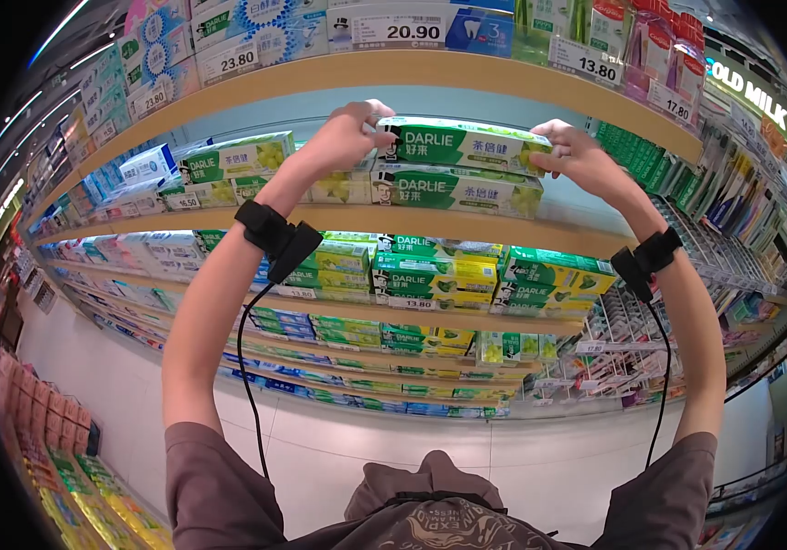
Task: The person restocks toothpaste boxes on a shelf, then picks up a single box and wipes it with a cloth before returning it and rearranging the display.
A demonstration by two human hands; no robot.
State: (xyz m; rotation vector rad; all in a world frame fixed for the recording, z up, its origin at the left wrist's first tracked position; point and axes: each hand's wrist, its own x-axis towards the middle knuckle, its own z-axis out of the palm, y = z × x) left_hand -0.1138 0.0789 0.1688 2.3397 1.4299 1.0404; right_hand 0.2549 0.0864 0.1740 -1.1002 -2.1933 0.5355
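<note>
A green and white DARLIE toothpaste box [462, 144] lies lengthwise on top of a matching toothpaste box [457, 192] on the upper shelf. My left hand [349, 137] grips its left end, fingers over the top corner. At the other end, my right hand [578, 158] pinches the box between thumb and fingers. Both hands are closed on the same box. The lower box sits near the shelf's front edge, untouched as far as I can see. What lies behind the two boxes is mostly hidden.
More toothpaste boxes [236, 159] stand to the left on this wooden shelf [393, 223]. Above is another shelf edge [393, 81] with price tags. Lower shelves hold stacked DARLIE boxes [434, 277]. Wire racks [714, 238] with packaged goods are at the right. Black cables hang from both wrist straps.
</note>
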